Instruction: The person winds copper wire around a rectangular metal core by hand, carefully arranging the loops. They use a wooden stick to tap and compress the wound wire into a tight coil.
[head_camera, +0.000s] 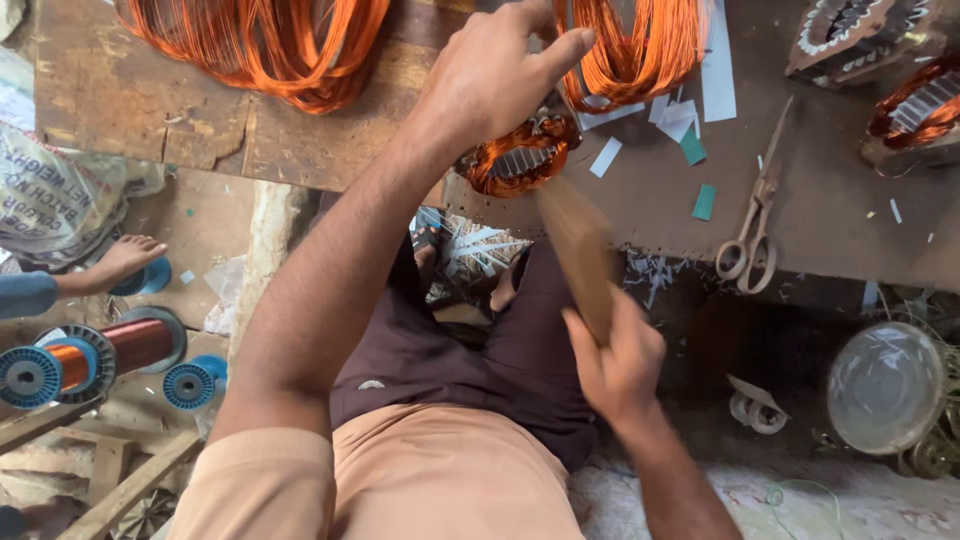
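Two hands work at frame centre: the left hand (500, 75) presses down on a copper-wound stator (520, 160) at the worktop (820, 215) edge, fingers spread; the right hand (615, 365) grips a blurred wooden stick (578, 250). Tamping the coils seems underway; striking squarely matters.

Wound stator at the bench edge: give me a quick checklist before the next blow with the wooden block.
1. Left hand steadying the wound stator: ok, it rests on top of it.
2. Right hand gripping the wooden block: ok, closed round its lower end.
3. Block's aim: cannot tell, it is motion-blurred.
4. Left fingers clear of the strike spot: cannot tell, the hand hides the stator's top.
5. Stator fully supported: not ok, it sits right at the bench edge.
6. Scissors out of the swing: ok, lying to the side.
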